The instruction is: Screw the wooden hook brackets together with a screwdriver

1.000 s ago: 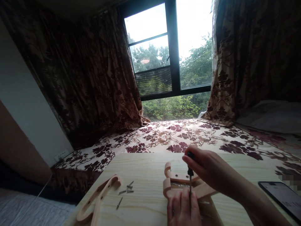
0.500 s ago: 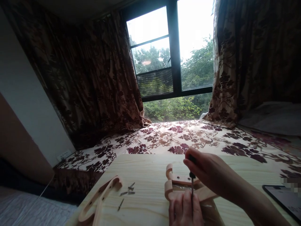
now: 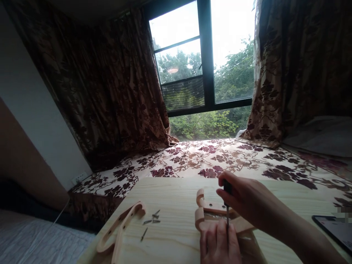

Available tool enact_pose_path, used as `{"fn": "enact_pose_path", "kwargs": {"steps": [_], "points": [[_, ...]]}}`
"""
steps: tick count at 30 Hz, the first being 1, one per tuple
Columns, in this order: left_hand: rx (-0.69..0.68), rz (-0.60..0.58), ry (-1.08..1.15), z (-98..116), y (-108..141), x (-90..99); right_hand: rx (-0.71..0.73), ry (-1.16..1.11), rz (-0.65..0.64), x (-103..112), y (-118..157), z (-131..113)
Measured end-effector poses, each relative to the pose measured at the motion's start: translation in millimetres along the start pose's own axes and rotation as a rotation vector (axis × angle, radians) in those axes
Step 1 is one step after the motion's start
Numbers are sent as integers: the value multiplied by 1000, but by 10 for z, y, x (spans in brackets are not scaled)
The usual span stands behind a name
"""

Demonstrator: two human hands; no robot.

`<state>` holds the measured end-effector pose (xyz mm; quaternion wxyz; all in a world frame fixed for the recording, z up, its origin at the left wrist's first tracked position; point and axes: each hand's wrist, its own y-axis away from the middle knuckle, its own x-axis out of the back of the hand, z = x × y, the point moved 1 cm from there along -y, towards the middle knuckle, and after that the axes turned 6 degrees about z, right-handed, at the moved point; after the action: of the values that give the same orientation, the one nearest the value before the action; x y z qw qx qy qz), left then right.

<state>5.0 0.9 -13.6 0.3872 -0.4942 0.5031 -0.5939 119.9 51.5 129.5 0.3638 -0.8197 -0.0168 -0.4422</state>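
Observation:
My right hand (image 3: pixel 238 190) is wrapped round the dark handle of a screwdriver (image 3: pixel 227 187), held upright with its shaft pointing down. My left hand (image 3: pixel 220 242) lies below it, its fingers pressed together on a curved wooden piece (image 3: pixel 199 219), and the shaft reaches down between them. The screwdriver's tip is hidden by the fingers. Just behind, a second curved wooden piece (image 3: pixel 211 205) with dark holes lies on the pale wooden board (image 3: pixel 170 190). Some clear plastic shows between the two pieces.
Several screws (image 3: pixel 155 216) lie on the board, left of my hands. Two more curved wooden pieces (image 3: pixel 121 231) sit at its left edge. A phone (image 3: pixel 334 231) is at the right. Beyond are a floral cloth (image 3: pixel 189 157), curtains and a window.
The view has shifted slightly, so most things appear a little further right. My right hand's fingers have changed position slightly on the screwdriver handle. The left hand keeps its place on the wooden piece.

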Motion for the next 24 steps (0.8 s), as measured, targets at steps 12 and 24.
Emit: {"fn": "enact_pose_path", "kwargs": {"steps": [12, 24], "points": [[114, 47, 178, 25, -19, -5, -39, 1, -38, 27, -12, -6], [87, -135, 160, 19, -36, 75, -64, 31, -42, 59, -26, -2]]}}
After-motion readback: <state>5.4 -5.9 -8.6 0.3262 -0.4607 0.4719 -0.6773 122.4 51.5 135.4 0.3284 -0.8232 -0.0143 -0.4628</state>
